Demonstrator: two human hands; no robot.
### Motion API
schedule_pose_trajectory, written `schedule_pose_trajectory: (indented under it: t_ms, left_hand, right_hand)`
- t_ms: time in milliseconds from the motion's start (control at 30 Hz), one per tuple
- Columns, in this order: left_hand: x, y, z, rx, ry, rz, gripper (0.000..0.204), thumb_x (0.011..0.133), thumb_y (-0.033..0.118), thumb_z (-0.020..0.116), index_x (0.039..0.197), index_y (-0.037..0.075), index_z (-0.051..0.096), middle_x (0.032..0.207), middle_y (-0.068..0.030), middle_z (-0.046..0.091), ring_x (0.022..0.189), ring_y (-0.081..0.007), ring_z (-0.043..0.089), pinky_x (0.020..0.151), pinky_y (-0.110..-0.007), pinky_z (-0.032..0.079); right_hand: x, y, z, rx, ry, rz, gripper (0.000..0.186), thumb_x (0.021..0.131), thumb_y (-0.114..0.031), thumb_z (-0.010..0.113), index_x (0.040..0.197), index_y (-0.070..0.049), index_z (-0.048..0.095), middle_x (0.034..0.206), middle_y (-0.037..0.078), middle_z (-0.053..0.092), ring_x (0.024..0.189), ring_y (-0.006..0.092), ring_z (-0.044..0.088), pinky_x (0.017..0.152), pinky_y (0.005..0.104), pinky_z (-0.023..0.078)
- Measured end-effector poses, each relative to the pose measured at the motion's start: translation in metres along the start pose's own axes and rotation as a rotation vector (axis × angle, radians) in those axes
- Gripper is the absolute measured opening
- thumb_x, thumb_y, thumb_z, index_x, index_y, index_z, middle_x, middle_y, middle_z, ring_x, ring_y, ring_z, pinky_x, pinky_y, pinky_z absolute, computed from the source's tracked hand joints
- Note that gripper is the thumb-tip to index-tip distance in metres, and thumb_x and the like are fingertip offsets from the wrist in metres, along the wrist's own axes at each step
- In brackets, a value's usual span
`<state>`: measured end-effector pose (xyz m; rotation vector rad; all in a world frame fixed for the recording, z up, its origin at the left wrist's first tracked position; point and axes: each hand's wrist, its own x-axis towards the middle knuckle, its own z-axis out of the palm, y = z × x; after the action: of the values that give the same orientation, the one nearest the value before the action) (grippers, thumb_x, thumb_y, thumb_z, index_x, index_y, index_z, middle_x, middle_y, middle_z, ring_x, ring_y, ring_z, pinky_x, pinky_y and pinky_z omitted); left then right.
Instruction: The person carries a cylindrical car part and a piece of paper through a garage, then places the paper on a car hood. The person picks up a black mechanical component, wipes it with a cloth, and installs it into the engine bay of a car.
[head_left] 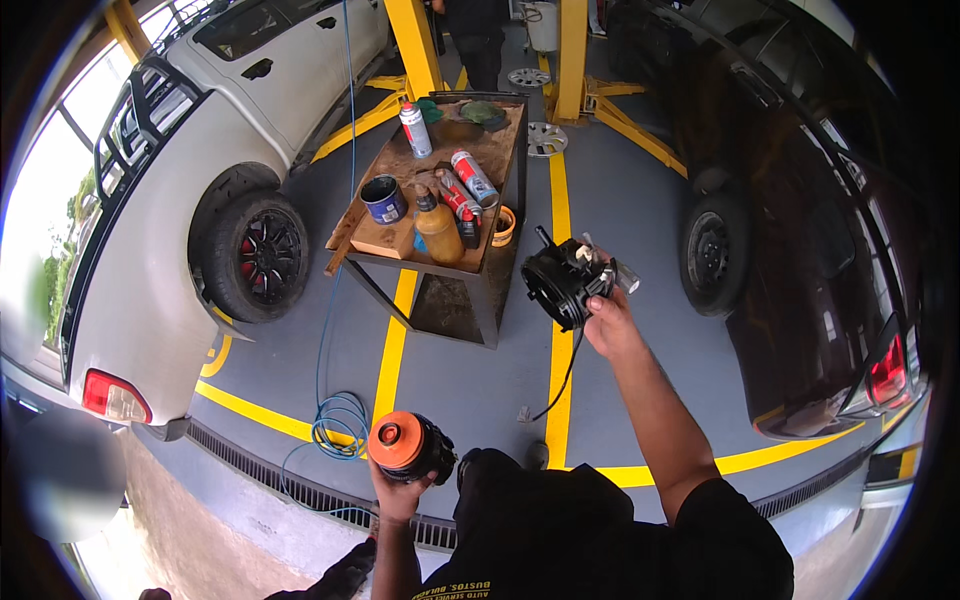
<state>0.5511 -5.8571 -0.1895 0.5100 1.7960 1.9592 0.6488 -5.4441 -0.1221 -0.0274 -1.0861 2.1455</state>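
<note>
Left hand [402,492]: at 10 o'clock from the wearer's body, its grip clamped on the orange-capped part [399,442], cradled from below with the round orange face turned up toward the camera
Right hand [607,326]: out at about 12 to 1 o'clock, arm extended, its grip clamped on the black housing [556,287], well apart from the orange-capped part
Cable [567,382]: hangs from the housing toward 7 o'clock
Handling: I would judge a firm hold on the solid body of each piece best, fingers off the small pale fittings at the housing's 2 o'clock side, the orange face level, the cable free of snags
Shirt [590,530]: dark, at 6 o'clock, yellow lettering [455,590] across it, upside down to the camera
Blue hose [340,425]: coiled on the floor at 10 o'clock
Desk [420,266]: at 11 o'clock, bearing an amber bottle [438,236], a blue tin [384,199] and spray cans [475,178]
Labels: a pale patch on the tin, red, white and blue-grey print on the cans, too small to make out
Vehicles: a white one [150,275] at 10 o'clock, a dark one [790,270] at 1 to 2 o'clock
Yellow post [572,60]: at 12 o'clock, beyond the desk
</note>
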Motion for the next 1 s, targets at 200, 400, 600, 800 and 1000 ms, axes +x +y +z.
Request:
schedule_pose_trajectory:
  t_ms: [200, 400, 600, 800, 1000]
  left_hand:
    - [0.194, 0.014, 0.139, -0.071, -0.168, 0.065, 0.111, 0.058, 0.003, 0.095, 0.149, 0.002, 0.031, 0.135, -0.0132, 0.055, 0.128, -0.0239, 0.055, 0.113, -0.042, 0.044]
    - [0.363, -0.001, 0.233, 0.087, -0.298, 0.150, 0.116, 0.060, 0.022, 0.099, 0.152, 0.005, 0.031, 0.145, -0.0133, 0.050, 0.138, -0.0274, 0.048, 0.118, -0.044, 0.037]
    - [0.476, 0.022, 0.288, 0.203, -0.207, 0.132, 0.111, 0.064, 0.027, 0.093, 0.153, 0.005, 0.031, 0.147, -0.0194, 0.050, 0.137, -0.0355, 0.051, 0.115, -0.045, 0.041]
    - [0.494, 0.013, 0.313, 0.164, 0.232, 0.039, 0.113, 0.063, 0.026, 0.095, 0.153, 0.006, 0.030, 0.145, -0.0174, 0.052, 0.136, -0.0335, 0.052, 0.115, -0.044, 0.040]
    - [0.495, -0.002, 0.370, 0.046, 0.692, -0.002, 0.114, 0.061, 0.018, 0.097, 0.153, 0.005, 0.030, 0.142, -0.0158, 0.055, 0.134, -0.0286, 0.054, 0.115, -0.045, 0.040]
  right_hand:
    - [0.326, 0.024, -0.169, -0.281, -0.019, 0.184, 0.066, 0.083, -0.013, 0.080, 0.141, -0.007, 0.049, 0.126, 0.006, 0.065, 0.113, 0.0181, 0.063, 0.097, 0.0358, 0.050]
    - [0.534, 0.120, -0.240, -0.802, -0.319, 0.273, 0.080, 0.070, -0.012, 0.088, 0.140, -0.012, 0.048, 0.129, 0.007, 0.058, 0.121, 0.0219, 0.056, 0.107, 0.0357, 0.043]
    - [0.595, 0.198, -0.296, -1.294, -0.702, 0.189, 0.096, 0.060, -0.012, 0.095, 0.141, -0.012, 0.044, 0.141, 0.016, 0.045, 0.135, 0.0338, 0.043, 0.115, 0.0443, 0.036]
    - [0.631, 0.153, -0.249, -1.311, -1.076, 0.318, 0.116, 0.063, -0.013, 0.094, 0.158, -0.013, 0.028, 0.155, 0.017, 0.034, 0.146, 0.0361, 0.033, 0.120, 0.0460, 0.031]
    - [0.675, 0.161, -0.154, -0.819, -1.204, 0.220, 0.080, 0.076, -0.012, 0.080, 0.148, -0.010, 0.044, 0.143, 0.016, 0.049, 0.134, 0.0332, 0.049, 0.109, 0.0444, 0.042]
